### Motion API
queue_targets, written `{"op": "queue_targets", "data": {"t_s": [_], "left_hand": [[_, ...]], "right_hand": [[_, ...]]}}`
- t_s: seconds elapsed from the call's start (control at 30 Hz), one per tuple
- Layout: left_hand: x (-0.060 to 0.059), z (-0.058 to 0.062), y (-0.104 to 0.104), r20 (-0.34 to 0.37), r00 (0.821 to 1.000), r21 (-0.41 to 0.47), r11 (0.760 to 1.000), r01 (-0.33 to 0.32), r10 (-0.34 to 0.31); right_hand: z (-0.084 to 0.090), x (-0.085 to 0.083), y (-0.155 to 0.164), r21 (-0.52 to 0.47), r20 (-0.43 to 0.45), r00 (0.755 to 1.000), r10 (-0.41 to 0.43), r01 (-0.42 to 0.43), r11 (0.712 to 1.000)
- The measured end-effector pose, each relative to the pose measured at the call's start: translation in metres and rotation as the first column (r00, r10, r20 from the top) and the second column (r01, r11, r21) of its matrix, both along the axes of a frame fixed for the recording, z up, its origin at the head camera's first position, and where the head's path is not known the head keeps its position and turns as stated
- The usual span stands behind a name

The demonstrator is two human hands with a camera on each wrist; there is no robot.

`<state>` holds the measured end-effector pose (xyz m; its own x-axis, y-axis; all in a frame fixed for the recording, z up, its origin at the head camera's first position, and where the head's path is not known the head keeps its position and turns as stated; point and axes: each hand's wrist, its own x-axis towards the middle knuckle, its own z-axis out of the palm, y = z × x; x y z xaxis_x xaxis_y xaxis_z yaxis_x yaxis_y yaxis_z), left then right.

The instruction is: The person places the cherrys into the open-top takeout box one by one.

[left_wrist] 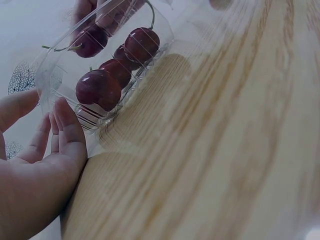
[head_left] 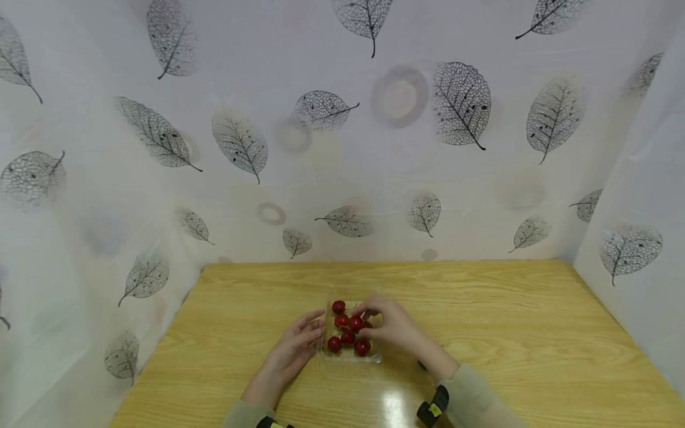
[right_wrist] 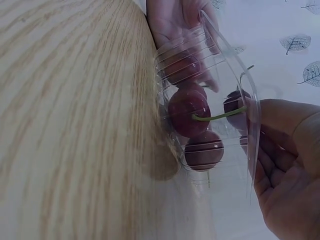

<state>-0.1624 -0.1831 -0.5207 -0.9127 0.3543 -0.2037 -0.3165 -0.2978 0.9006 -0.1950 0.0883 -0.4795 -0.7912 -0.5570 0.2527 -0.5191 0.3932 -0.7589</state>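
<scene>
A clear plastic box (head_left: 350, 359) holds several dark red cherries, some with green stems. My left hand (head_left: 293, 348) is beside the box's left wall, fingers loosely extended, fingertips right at the plastic. My right hand (head_left: 393, 326) reaches in over the right side, thumb and fingers around a cherry (head_left: 355, 323). In the left wrist view this cherry (left_wrist: 91, 41) sits higher than the other cherries (left_wrist: 98, 89), against the right fingertips. The right wrist view has the raised cherry (right_wrist: 235, 103) near the rim, partly behind the clear wall.
The box stands on a wood-grain table (head_left: 257, 297). A pale curtain (head_left: 374, 178) printed with leaf skeletons surrounds the table's back and sides. A small dark object (head_left: 422, 365) shows partly behind the right forearm. Both wrists wear dark straps (head_left: 434, 408).
</scene>
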Motion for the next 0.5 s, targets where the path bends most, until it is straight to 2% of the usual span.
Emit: {"op": "queue_targets", "data": {"t_s": [0.5], "left_hand": [[-0.0007, -0.0003, 0.0007, 0.014, 1.0, -0.012, 1.0, -0.001, 0.002]], "right_hand": [[-0.0016, 0.0016, -0.0012, 0.057, -0.081, 0.997, 0.002, 0.002, 0.998]]}}
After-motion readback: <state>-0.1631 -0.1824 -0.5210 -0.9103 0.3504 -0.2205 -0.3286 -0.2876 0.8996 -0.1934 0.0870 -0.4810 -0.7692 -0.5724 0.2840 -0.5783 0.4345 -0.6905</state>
